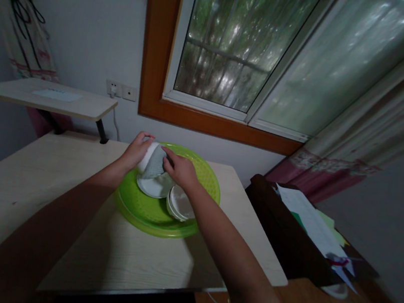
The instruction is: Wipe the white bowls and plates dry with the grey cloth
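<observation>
- A person's left hand gripped a white, rounded bowl by its side, the bowl tilted above the far left part of a bright green, round plastic tray.
- The right hand pinched a grey, textured cloth between thumb and fingers, holding it against the bowl; the cloth hid much of the bowl.
- The 2 hands were near each other but apart, with the cloth and bowl between them.
- Below them, a white, round, shallow plate lay in the green tray.
- A stack of white, round bowls sat just right of the plate, partly behind the right forearm.
- The tray rested on a pale, wood-grained table; at the table's far left stood a pale raised shelf on black legs, bearing a white sheet.
- Beyond, 2 white wall outlets flanked a brown-framed window, while papers lay at right.
</observation>
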`<state>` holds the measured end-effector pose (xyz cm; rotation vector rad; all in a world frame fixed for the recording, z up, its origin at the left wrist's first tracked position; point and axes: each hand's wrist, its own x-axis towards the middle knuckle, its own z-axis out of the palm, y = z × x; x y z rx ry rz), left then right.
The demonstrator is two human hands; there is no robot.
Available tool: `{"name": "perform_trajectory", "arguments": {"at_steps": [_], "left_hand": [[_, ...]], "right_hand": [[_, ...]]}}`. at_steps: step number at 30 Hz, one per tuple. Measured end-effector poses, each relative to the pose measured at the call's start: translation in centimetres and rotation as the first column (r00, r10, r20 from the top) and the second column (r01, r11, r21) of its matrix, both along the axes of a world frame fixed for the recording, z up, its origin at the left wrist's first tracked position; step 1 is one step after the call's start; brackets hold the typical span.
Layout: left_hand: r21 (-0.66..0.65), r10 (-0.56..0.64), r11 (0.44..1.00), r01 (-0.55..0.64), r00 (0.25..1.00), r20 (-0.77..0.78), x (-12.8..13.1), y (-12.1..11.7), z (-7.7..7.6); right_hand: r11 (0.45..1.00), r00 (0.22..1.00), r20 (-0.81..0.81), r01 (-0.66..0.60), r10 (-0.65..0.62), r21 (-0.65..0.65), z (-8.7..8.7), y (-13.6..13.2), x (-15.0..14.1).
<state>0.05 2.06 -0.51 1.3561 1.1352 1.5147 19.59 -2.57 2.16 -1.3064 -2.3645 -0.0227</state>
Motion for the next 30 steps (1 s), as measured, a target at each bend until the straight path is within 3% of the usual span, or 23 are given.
{"name": "perform_trajectory", "arguments": {"at_steps": [6, 13, 19, 25, 30], "left_hand": [[0.023, 0.036, 0.999, -0.035, 0.999, -0.022, -0.2, 0.1, -0.1], [0.057, 0.055, 0.997, -0.048, 0.990, -0.133, 0.1, -0.4, 0.3], [0.106, 0.085, 0.992, -0.067, 0.982, -0.171, 0.2, -0.8, 0.3], [0.041, 0.028, 0.999, -0.023, 0.994, -0.101, 0.4, -1.3, 0.4], [0.037, 0.033, 0.999, -0.030, 0.996, -0.087, 0.5, -1.5, 0.5]], "right_hand": [[0.998, 0.986, -0.153, 0.059, -0.064, -0.039, -1.4, 2.1, 1.3], [0.994, 0.963, -0.259, -0.095, 0.079, -0.051, -2.9, 4.1, 2.1], [0.984, 0.907, -0.390, -0.179, 0.158, -0.018, -3.0, 3.6, 1.4], [0.954, 0.943, -0.180, -0.253, 0.281, 0.164, -2.0, 1.6, 0.5], [0.918, 0.937, 0.029, -0.347, 0.348, 0.192, -0.4, -0.3, -0.7]]}}
